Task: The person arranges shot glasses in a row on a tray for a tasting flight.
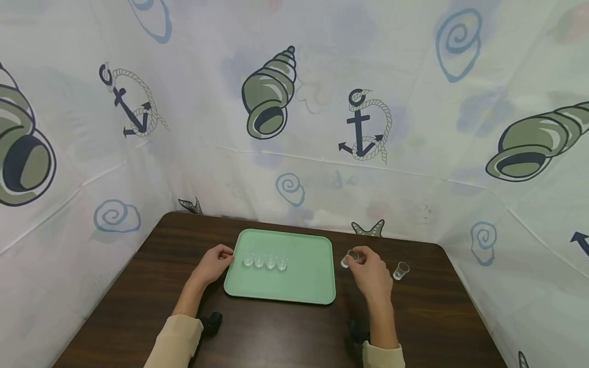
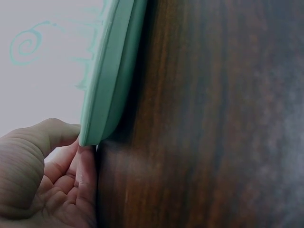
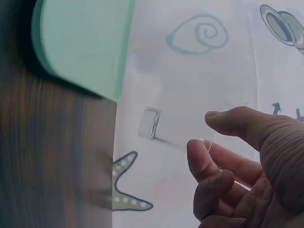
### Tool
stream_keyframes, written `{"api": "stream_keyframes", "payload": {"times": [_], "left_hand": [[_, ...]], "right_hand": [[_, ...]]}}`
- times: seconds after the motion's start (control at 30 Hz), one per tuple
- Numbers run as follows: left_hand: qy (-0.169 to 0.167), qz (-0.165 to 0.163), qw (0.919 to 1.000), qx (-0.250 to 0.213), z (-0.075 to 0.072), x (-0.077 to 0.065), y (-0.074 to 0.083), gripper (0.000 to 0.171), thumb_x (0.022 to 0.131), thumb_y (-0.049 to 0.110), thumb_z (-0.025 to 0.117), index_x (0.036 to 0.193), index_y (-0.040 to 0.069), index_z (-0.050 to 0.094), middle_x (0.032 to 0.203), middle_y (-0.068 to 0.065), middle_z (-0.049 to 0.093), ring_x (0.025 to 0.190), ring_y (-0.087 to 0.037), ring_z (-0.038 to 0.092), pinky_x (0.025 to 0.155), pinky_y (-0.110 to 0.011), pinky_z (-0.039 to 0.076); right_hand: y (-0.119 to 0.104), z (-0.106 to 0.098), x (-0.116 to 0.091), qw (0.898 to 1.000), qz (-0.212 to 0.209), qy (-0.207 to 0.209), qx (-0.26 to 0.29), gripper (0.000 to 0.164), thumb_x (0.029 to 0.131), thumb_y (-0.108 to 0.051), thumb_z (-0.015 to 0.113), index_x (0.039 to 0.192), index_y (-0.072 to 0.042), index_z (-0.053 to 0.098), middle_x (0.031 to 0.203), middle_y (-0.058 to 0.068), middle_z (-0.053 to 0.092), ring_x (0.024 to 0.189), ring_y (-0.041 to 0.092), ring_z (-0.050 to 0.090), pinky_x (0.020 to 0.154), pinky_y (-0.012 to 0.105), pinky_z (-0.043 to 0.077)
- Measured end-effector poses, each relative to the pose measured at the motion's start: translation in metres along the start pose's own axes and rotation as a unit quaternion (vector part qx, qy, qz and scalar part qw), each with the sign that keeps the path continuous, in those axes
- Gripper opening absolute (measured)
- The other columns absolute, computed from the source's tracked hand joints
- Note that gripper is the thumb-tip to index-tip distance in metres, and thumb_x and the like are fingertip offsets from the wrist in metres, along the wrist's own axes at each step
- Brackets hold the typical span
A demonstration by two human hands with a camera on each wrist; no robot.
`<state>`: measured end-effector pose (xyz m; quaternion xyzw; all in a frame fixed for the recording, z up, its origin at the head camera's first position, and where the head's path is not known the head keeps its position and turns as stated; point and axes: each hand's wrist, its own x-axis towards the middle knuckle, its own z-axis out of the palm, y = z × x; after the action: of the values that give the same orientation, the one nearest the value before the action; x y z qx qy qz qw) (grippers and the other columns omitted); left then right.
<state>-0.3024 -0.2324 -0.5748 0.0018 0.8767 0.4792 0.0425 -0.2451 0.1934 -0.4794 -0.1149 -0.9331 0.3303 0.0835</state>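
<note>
A light green tray lies on the dark wooden table. Four-sided and low-rimmed, it bears several small clear shot glasses in a row on its left half. My left hand holds the tray's left edge; in the left wrist view the thumb is at the rim and the fingers are underneath. Right of the tray, my right hand pinches a clear shot glass near its mouth between thumb and fingers. That glass hangs above the table, its thick base away from the palm.
Another clear shot glass stands on the table to the right of my right hand. The brown table ends at a hanging white cloth printed with shells, anchors and starfish, which closes in the back and sides.
</note>
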Motion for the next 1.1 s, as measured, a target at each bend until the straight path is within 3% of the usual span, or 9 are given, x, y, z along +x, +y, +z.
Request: {"api": "stream_keyframes", "payload": {"times": [0.7, 1.1], "left_hand": [[0.002, 0.001, 1.0000, -0.004, -0.001, -0.002, 0.003, 0.027, 0.102, 0.020, 0.057, 0.121, 0.002, 0.060, 0.111, -0.013, 0.062, 0.098, -0.024, 0.060, 0.082, -0.041, 0.051], [0.000, 0.004, 1.0000, -0.003, 0.001, -0.001, 0.003, 0.026, 0.102, 0.020, 0.057, 0.120, 0.002, 0.060, 0.110, -0.012, 0.062, 0.096, -0.024, 0.060, 0.082, -0.040, 0.051]], "right_hand": [[-0.033, 0.032, -0.012, 0.998, -0.050, -0.023, 0.007, 0.036, 0.091, -0.042, 0.069, 0.125, -0.028, 0.067, 0.082, -0.007, 0.063, 0.057, 0.015, 0.053, 0.049, 0.033, 0.037], [-0.051, 0.063, -0.021, 0.995, -0.089, -0.053, -0.002, 0.036, 0.092, -0.040, 0.070, 0.125, -0.026, 0.067, 0.076, -0.011, 0.060, 0.052, 0.013, 0.052, 0.050, 0.034, 0.040]]}}
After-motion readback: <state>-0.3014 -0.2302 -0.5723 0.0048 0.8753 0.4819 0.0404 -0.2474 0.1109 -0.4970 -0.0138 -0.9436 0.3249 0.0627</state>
